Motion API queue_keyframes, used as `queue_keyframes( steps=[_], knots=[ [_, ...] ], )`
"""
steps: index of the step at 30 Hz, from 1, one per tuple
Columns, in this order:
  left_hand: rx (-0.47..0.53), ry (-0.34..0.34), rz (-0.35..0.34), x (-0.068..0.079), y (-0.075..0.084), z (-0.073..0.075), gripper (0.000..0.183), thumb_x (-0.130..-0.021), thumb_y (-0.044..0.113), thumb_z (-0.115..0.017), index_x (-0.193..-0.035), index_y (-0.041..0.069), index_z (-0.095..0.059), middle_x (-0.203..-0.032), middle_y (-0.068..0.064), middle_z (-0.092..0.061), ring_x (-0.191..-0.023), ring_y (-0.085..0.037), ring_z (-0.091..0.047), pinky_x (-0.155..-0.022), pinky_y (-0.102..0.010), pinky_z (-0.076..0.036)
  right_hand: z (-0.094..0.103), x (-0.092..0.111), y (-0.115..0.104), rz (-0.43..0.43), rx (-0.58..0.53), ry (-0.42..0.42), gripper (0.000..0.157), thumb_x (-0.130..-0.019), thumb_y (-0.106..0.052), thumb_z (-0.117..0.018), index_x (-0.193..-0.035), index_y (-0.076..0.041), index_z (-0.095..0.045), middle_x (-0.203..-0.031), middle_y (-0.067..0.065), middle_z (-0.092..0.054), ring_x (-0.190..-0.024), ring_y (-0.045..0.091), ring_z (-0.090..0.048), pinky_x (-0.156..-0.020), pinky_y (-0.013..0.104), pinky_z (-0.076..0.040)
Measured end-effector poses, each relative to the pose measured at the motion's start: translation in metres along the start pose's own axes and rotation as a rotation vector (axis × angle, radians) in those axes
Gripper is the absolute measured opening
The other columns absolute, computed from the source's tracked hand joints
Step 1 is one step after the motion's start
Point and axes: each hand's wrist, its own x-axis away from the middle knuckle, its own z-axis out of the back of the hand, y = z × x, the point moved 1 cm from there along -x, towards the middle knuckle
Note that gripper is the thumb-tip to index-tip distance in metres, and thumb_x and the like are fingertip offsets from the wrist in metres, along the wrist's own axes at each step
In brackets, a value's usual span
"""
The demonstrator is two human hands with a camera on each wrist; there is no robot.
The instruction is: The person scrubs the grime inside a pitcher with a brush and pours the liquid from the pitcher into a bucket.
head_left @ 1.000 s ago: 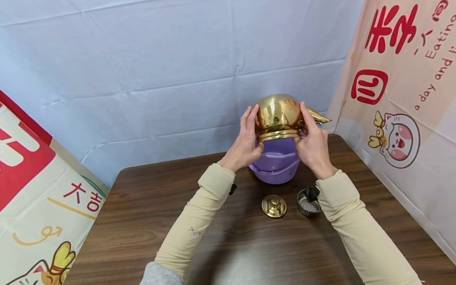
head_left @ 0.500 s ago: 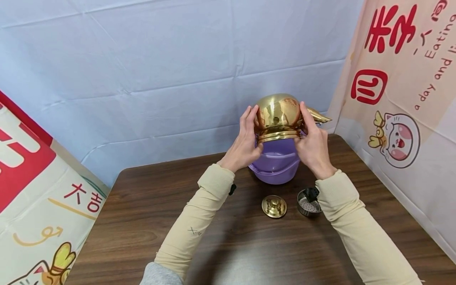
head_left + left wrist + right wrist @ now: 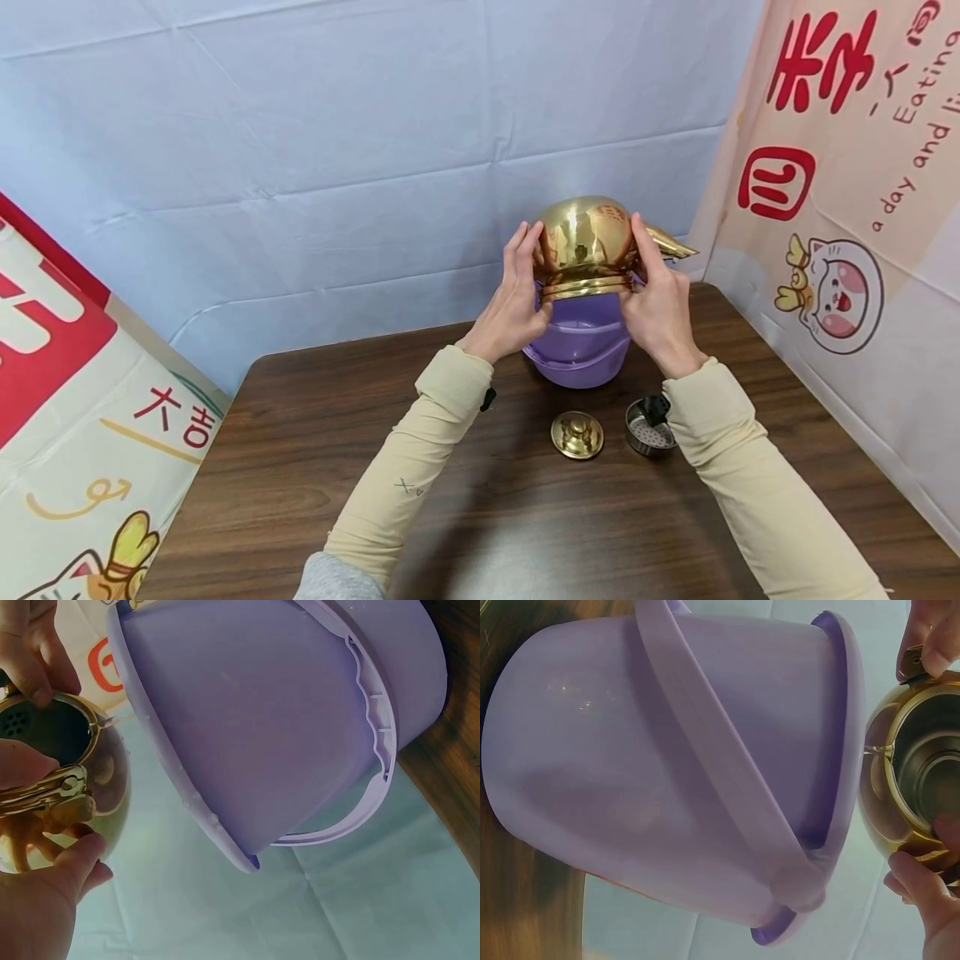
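Both hands hold a shiny gold teapot [image 3: 585, 237] upside down above a purple bucket [image 3: 581, 362]. My left hand [image 3: 510, 308] grips its left side, fingers up along the body and thumb near the rim; in the left wrist view it is by the folded handle [image 3: 56, 799]. My right hand [image 3: 660, 312] grips the other side, beside the spout [image 3: 673, 244]. The teapot's round mouth faces down, its steel inside [image 3: 930, 761] visible in the right wrist view. A thin clear trickle [image 3: 874, 750] hangs at the rim.
A gold lid [image 3: 577, 435] lies on the dark wooden table [image 3: 330, 450] in front of the bucket. Right of it stands a perforated steel strainer [image 3: 648, 429], partly overlapped by the right wrist camera. A pale cloth wall [image 3: 300, 167] rises behind, a printed one [image 3: 847, 208] on the right.
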Motion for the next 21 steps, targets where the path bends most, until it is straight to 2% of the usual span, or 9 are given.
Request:
queue_keyframes(
  steps=[4,13,21],
  knots=[
    [-0.005,0.004,-0.012,-0.0001,0.0000,0.0002,0.107,-0.073,-0.009,-0.064,-0.153,0.015,0.003,-0.158,-0.018,0.000,-0.144,-0.030,-0.026,-0.091,-0.028,-0.050,-0.0001,0.0002,0.0001,0.001,-0.003,0.008,0.093,-0.068,0.020,-0.054,-0.150,-0.022,-0.037,-0.125,0.031,-0.057,-0.101,0.051,-0.062,-0.087,0.056,-0.051],
    [-0.015,0.022,-0.035,0.0002,0.0008,0.0007,0.105,-0.073,-0.010,-0.063,-0.153,0.013,0.001,-0.159,-0.016,0.002,-0.147,-0.029,-0.022,-0.095,-0.029,-0.049,-0.0015,0.0005,0.0006,0.015,-0.010,0.028,0.093,-0.068,0.020,-0.053,-0.150,-0.021,-0.037,-0.124,0.032,-0.057,-0.094,0.052,-0.064,-0.083,0.056,-0.052],
    [-0.022,0.042,-0.052,0.0008,0.0008,0.0004,0.103,-0.074,-0.011,-0.062,-0.152,0.012,0.000,-0.158,-0.016,0.001,-0.145,-0.030,-0.025,-0.091,-0.028,-0.050,-0.0034,0.0008,0.0016,0.038,-0.011,0.056,0.090,-0.071,0.019,-0.055,-0.149,-0.022,-0.038,-0.120,0.034,-0.059,-0.092,0.053,-0.064,-0.082,0.056,-0.052]
  ],
)
